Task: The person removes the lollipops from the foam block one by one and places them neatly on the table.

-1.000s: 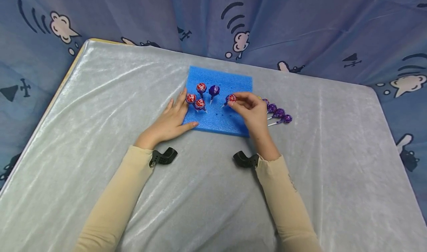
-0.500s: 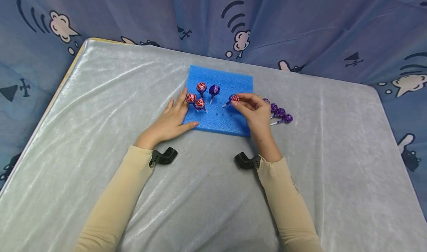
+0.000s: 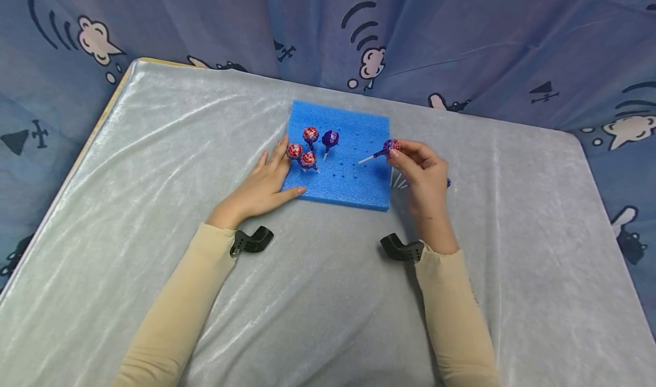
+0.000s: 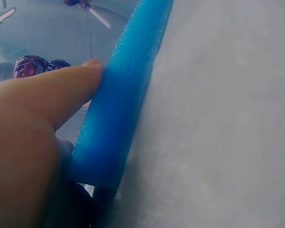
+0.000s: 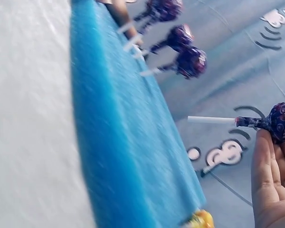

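A blue foam board (image 3: 353, 188) with small holes lies on the table. Three red-topped lollipops (image 3: 310, 135) and one purple lollipop (image 3: 330, 139) stand in its left part. The left hand (image 3: 258, 188) lies spread at the board's left edge, thumb on the near left corner; the left wrist view shows that thumb against the foam (image 4: 109, 109). Above the board's right edge, the right hand (image 3: 425, 176) pinches a red and purple lollipop (image 3: 392, 147) by its head. Its white stick points left, free of the foam, as the right wrist view shows for the lollipop (image 5: 279, 122).
White sticks (image 3: 397, 179) of other lollipops lie right of the board, partly behind the right hand. A yellow wrapper (image 5: 202, 219) shows beyond the foam in the right wrist view. A patterned blue curtain (image 3: 307, 28) hangs behind the grey-covered table (image 3: 328, 296).
The right hand has moved right with the lollipop, whose whole stick now shows clear of the board. It now covers most of the loose lollipops. The left hand stays put.
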The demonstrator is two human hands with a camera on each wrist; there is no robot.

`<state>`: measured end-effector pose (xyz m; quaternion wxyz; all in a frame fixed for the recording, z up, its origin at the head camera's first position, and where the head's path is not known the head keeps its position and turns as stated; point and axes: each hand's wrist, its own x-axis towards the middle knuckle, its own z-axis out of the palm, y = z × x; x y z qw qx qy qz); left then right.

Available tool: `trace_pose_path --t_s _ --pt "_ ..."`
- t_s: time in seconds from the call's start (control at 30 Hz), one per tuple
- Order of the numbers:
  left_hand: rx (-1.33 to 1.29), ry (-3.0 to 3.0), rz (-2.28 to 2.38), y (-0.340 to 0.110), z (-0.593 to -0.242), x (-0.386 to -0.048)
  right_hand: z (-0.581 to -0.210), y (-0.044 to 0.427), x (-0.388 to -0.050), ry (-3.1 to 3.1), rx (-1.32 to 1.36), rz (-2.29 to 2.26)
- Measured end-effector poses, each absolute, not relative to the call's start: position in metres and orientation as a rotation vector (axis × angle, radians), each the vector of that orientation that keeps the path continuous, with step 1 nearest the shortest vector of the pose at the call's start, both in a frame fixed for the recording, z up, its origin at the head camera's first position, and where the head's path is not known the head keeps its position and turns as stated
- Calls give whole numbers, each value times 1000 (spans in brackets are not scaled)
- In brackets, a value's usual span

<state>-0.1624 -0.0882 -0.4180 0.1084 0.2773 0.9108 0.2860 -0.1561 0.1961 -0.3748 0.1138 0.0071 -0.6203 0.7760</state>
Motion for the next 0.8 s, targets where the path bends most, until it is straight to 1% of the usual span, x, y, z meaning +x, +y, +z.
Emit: trace_pose_path --t_s 0.27,0.4,0.6,0.8 --pt "802 2676 847 -88 -419 -163 -367 228 -152 -1614 -93 2445" --pt "799 2678 838 -88 -419 -163 -363 246 -150 -1607 -118 2523" --pt "794 2681 836 -89 -419 -163 -359 266 -147 -1828 -66 2567" --pt "797 2680 830 -88 -418 -163 -359 275 -145 -2170 -57 2502"
